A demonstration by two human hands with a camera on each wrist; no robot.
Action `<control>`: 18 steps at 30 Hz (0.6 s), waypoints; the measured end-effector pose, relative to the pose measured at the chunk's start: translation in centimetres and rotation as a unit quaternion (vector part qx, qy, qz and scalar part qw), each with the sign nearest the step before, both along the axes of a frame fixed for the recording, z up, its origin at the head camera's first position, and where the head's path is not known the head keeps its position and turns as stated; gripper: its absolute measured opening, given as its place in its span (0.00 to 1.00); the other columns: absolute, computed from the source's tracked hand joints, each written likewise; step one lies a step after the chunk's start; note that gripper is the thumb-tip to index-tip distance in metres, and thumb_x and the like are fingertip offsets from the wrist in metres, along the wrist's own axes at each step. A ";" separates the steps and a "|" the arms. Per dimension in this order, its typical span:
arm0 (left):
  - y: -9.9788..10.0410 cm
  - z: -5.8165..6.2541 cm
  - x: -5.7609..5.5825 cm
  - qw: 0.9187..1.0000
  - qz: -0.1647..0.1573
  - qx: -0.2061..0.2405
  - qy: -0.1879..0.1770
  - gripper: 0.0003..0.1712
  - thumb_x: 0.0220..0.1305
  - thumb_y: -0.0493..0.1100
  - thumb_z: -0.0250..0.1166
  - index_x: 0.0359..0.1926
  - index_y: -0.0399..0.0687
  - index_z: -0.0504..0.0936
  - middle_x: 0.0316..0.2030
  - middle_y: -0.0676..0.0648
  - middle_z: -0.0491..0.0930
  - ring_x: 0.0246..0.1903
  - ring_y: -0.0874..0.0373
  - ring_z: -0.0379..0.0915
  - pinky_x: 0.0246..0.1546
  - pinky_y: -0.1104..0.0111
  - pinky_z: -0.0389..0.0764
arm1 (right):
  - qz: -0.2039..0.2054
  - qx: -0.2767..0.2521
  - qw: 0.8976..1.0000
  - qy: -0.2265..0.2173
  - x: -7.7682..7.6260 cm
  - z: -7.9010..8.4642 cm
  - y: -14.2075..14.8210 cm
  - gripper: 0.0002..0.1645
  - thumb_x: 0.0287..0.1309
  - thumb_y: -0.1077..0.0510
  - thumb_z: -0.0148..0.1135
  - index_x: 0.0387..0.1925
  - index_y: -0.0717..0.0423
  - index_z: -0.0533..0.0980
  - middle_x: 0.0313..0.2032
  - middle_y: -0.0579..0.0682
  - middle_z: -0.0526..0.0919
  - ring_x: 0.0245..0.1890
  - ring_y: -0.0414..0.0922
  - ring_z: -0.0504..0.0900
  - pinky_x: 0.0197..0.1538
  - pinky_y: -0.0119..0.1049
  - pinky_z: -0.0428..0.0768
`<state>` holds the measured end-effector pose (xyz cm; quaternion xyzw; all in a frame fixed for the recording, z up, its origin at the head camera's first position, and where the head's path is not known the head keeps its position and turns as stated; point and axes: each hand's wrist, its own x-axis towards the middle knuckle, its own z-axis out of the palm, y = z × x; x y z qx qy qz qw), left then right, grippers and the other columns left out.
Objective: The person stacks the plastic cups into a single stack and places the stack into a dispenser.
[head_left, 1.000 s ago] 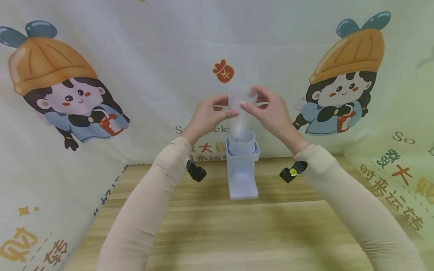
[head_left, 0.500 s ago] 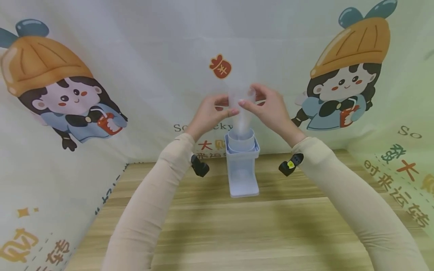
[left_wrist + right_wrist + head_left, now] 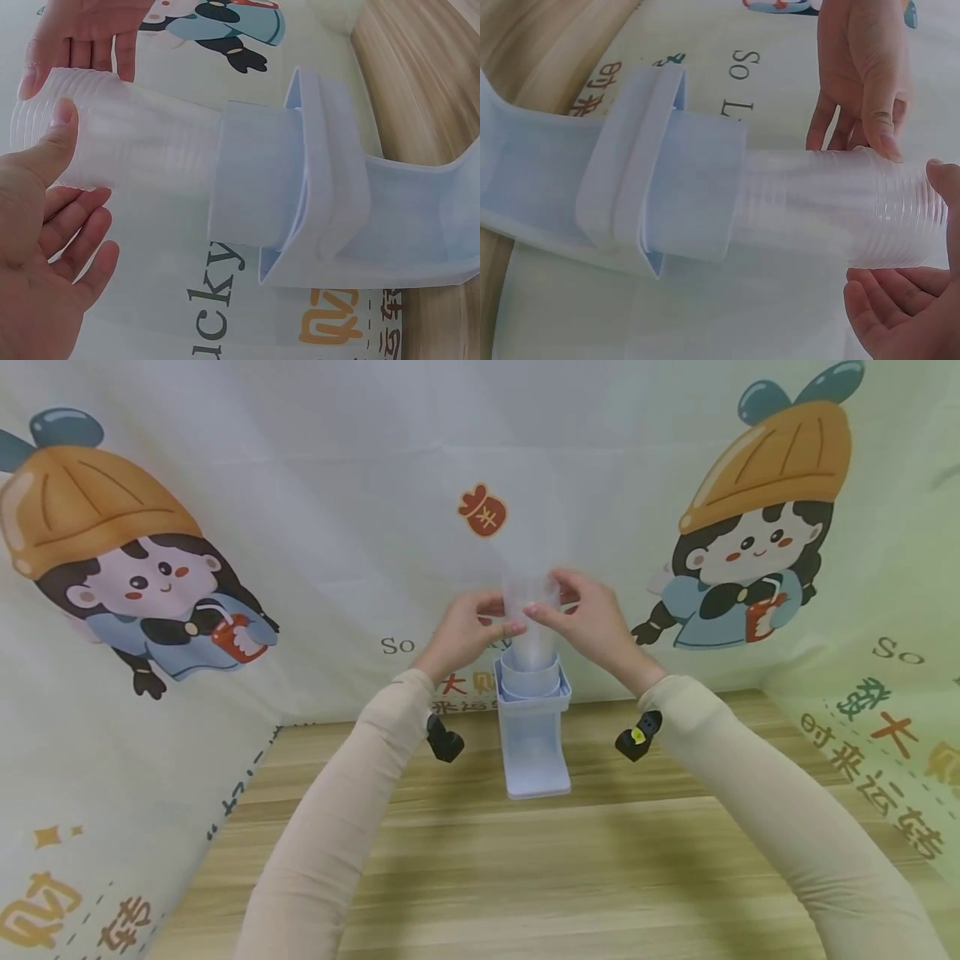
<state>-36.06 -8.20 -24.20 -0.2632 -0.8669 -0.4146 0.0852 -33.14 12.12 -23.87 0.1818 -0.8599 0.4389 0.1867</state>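
A stack of clear plastic cups (image 3: 532,647) stands upright between the two hands, its rims uppermost. My left hand (image 3: 468,631) grips it from the left with thumb and fingers. From the right, my right hand (image 3: 592,618) holds the same stack near the rims, thumb in front. The stack's narrow lower end sits inside the mouth of a pale round tube (image 3: 255,172). That tube rises from the square top of a white cup dispenser (image 3: 536,747), which has a flat foot. In the right wrist view, the ribbed cup rims (image 3: 907,202) lie between both hands' fingers.
The dispenser stands on a wood-grain table (image 3: 525,877) close to its back edge. Behind it hangs a pale printed cloth (image 3: 360,527) with cartoon figures, which continues along both sides. A black wrist camera (image 3: 444,739) sits at the left cuff, another camera (image 3: 639,737) at the right.
Both hands have come down with the cup stack, and its lower end is deeper in the tube. The dispenser stays in place; the head view has shifted slightly.
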 end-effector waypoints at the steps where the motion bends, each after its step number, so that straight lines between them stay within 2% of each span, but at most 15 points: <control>1: 0.0 -0.1 -0.1 1.000 0.002 -0.003 -0.003 0.29 0.61 0.53 0.70 0.61 0.48 0.78 0.58 0.46 0.81 0.59 0.54 0.75 0.63 0.59 0.74 | 0.000 0.002 1.000 -0.004 -0.1 -0.2 0.0 0.44 0.59 0.42 0.67 0.70 0.57 0.64 0.63 0.58 0.75 0.58 0.54 0.77 0.58 0.51 0.80; 12: 0.1 -1.8 -0.4 0.999 0.012 -0.021 -0.029 0.32 0.61 0.53 0.70 0.63 0.46 0.76 0.62 0.44 0.78 0.64 0.49 0.72 0.66 0.55 0.72 | 0.004 0.018 0.999 -0.026 -0.3 -1.7 0.2 0.44 0.60 0.40 0.66 0.70 0.56 0.64 0.64 0.58 0.74 0.59 0.53 0.76 0.59 0.52 0.79; 18: -0.1 -2.5 -0.6 0.999 0.021 -0.031 -0.024 0.34 0.60 0.54 0.70 0.63 0.44 0.75 0.63 0.42 0.76 0.64 0.46 0.70 0.68 0.51 0.70 | 0.010 0.020 0.999 -0.025 -0.5 -2.3 0.1 0.44 0.59 0.40 0.66 0.69 0.57 0.65 0.63 0.59 0.75 0.58 0.54 0.77 0.59 0.51 0.79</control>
